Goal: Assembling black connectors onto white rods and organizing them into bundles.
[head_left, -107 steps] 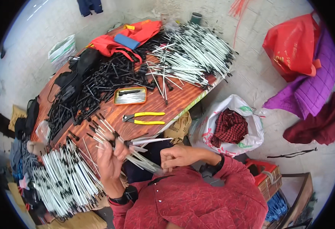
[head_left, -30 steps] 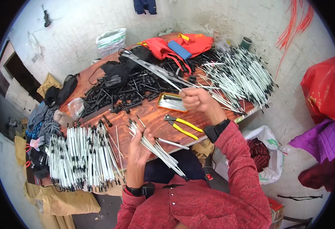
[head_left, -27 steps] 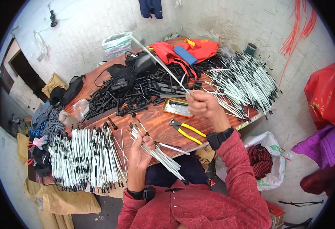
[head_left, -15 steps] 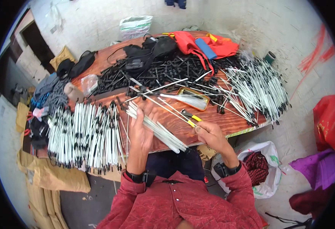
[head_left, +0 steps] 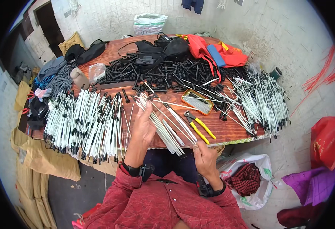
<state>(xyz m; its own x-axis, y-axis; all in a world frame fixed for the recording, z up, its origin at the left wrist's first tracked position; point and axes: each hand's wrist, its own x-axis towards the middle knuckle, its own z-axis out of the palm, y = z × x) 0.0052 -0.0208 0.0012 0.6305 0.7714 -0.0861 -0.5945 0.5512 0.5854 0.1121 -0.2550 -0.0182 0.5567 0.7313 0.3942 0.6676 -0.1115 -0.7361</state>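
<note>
My left hand (head_left: 144,124) is closed round a bundle of thin white rods (head_left: 163,134), which slants down to the right over the table's near edge. My right hand (head_left: 206,160) pinches the lower end of long white rods (head_left: 183,121) that lie slantwise beside the bundle; how many it grips I cannot tell. Their far ends reach up past my left fingers, towards black parts. Right of them lie pliers (head_left: 200,128) with yellow handles, jaws pointing away. Behind the pliers sits an orange-rimmed tray (head_left: 197,102) with small clear or white pieces in it.
White rods with black ends lie in a wide pile (head_left: 85,124) at left and another (head_left: 261,101) at right. Across the back spreads a heap of black plastic parts (head_left: 167,70), under a black bag and red cloth (head_left: 234,57). An open white sack (head_left: 264,187) stands below right.
My right hand has moved down and nearer me, and the pliers it partly covered now show whole. My left hand still holds its bundle. The whole view has shifted a little.
</note>
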